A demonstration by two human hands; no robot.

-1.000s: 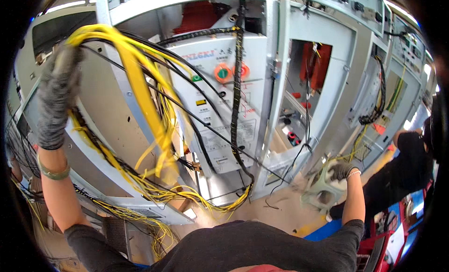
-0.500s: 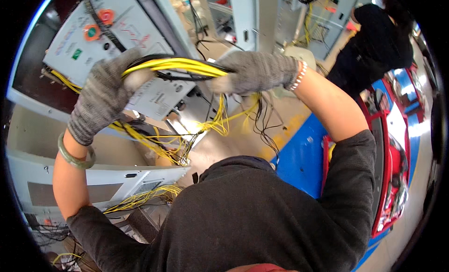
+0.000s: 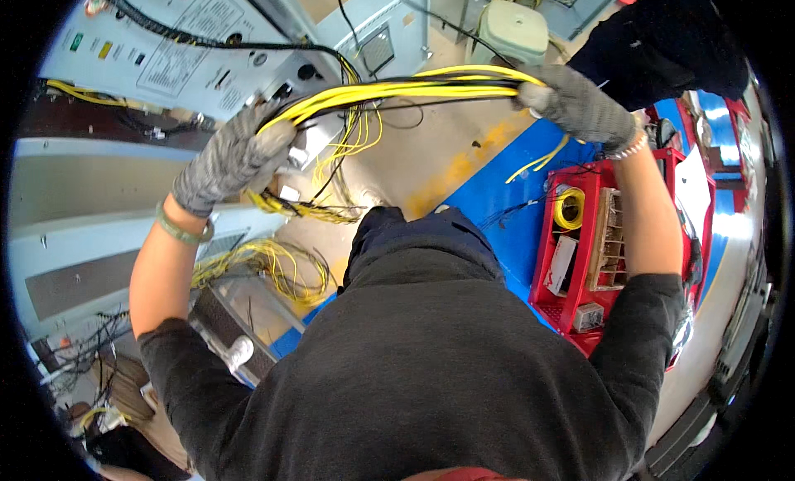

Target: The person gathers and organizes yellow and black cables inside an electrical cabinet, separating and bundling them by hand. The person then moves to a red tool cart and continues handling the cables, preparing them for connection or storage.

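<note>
A bundle of yellow and black wires stretches between my two hands, bowed slightly upward. My left hand, in a grey knitted glove, is closed round its left end beside the grey cabinet panel. Round the right end my right hand, gloved alike, is closed too, over the blue floor mat. Loose yellow wire ends hang below my right hand. More yellow and black wires trail down under my left hand.
At right stands a red tool cart holding a yellow wire coil. A pale green stool is at the back, near a person in dark clothes. Coiled yellow wires lie at lower left by an open cabinet door.
My hands have moved apart, the right one farther right, drawing out a longer stretch of the wire bundle. My view has shifted to the right, bringing more of the red cart into sight.
</note>
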